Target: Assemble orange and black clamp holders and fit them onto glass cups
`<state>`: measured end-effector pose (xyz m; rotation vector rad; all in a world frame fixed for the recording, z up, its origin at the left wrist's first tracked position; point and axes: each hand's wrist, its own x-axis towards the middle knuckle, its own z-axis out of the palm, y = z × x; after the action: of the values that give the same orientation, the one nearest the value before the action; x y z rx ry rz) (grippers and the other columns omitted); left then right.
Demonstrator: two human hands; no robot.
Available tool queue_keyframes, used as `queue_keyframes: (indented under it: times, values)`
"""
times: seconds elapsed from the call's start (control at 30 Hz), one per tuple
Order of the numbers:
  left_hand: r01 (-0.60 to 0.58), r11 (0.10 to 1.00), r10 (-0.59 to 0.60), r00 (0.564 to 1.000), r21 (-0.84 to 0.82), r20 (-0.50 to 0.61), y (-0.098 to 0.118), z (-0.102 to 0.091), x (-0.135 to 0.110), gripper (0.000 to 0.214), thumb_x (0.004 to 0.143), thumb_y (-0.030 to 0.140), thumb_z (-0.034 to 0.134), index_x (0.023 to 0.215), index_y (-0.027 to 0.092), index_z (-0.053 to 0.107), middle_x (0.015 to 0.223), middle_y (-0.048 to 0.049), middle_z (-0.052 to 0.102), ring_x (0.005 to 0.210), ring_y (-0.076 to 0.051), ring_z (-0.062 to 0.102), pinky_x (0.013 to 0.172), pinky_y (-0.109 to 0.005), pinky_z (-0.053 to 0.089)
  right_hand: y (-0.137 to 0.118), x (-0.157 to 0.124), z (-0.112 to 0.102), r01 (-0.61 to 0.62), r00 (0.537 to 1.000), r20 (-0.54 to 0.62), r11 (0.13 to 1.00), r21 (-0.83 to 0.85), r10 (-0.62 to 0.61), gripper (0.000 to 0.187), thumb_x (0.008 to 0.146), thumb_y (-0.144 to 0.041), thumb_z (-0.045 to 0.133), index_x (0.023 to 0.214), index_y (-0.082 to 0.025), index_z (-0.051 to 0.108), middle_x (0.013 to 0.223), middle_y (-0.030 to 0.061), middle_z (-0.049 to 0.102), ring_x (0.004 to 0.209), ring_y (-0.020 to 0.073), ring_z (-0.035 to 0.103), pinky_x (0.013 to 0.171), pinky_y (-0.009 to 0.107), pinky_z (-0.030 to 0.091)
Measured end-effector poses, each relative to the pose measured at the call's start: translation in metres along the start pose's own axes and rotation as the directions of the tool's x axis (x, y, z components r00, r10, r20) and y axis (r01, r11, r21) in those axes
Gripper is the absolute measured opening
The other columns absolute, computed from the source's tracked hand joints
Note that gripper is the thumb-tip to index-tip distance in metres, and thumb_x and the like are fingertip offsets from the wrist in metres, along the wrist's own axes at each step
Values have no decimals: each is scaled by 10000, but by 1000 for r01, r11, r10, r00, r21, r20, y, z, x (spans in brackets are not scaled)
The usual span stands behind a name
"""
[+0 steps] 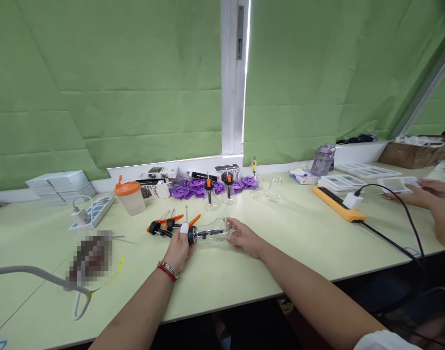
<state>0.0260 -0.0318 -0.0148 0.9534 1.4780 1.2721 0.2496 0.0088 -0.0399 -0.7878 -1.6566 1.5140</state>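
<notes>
A clear glass bottle [217,226] lies sideways between my hands, with a black rod visible inside it. My right hand [242,236] grips the bottle's wide end. At the neck, my left hand [179,248] is closed around the black cap [191,235], from which a thin metal spout and an orange lever stick out. A white cover is on a finger of this hand. Beside it lie loose black pump tops [157,227] with orange levers. Behind stand two glass bottles [210,200] with orange-and-black tops, and clear glass bottles [273,189] without tops.
Purple plastic parts [189,189] and small boxes [159,190] line the back. An orange-lidded cup [130,197] and a power strip [94,214] are at left. To the right lie a yellow power strip [337,204] and its cable. Another person's hands [412,194] hold a white item.
</notes>
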Motion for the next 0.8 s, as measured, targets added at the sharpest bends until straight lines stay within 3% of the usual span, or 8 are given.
queue_keyframes:
  times: [0.17,0.37,0.43,0.5,0.6,0.8]
  values:
    - [-3,1000,3,1000,9,-4,-1,0,1,527,812,625,427,1034,153,508,605,35,468,404,-69,348,378,-192,228,-2,2,3,-22,1000,-15,1000,6,22,576,720,-538,682,1142,-183,516,906,22,504,572,67,423,496,227,334]
    - [22,1000,-22,1000,13,-16,1,0,-1,528,808,622,443,1054,159,506,622,26,484,426,-76,393,384,-187,239,-4,1,4,-24,999,-28,996,-85,22,568,755,-639,586,1042,-149,565,689,-17,475,497,79,425,491,241,298]
    - [8,1000,-8,1000,2,-13,-1,0,0,534,804,631,443,1053,162,503,621,30,479,427,-77,397,382,-184,233,-5,0,4,-16,999,-30,996,-91,13,576,768,-634,576,1091,-157,563,728,3,508,521,88,449,498,239,307]
    - [-12,1000,12,1000,-8,3,-2,-1,1,544,802,645,433,1040,162,506,610,33,474,417,-76,380,375,-186,220,-5,-1,4,21,999,-24,997,-77,-23,608,767,-589,609,1228,-206,503,940,56,556,601,97,498,519,235,339]
    - [-27,1000,28,999,-5,33,-3,-1,2,549,803,657,419,1007,157,516,594,33,476,404,-74,349,369,-193,206,-4,-3,3,89,996,2,994,-57,-89,722,746,-465,691,1374,-333,359,1305,84,411,671,74,504,572,237,392]
    - [-37,997,37,999,65,13,-2,-1,1,559,819,652,378,1023,158,541,575,30,485,422,-88,396,385,-198,249,-5,0,1,32,999,27,999,-7,-32,703,744,-414,692,1368,-322,384,1237,68,433,569,37,409,492,216,339]
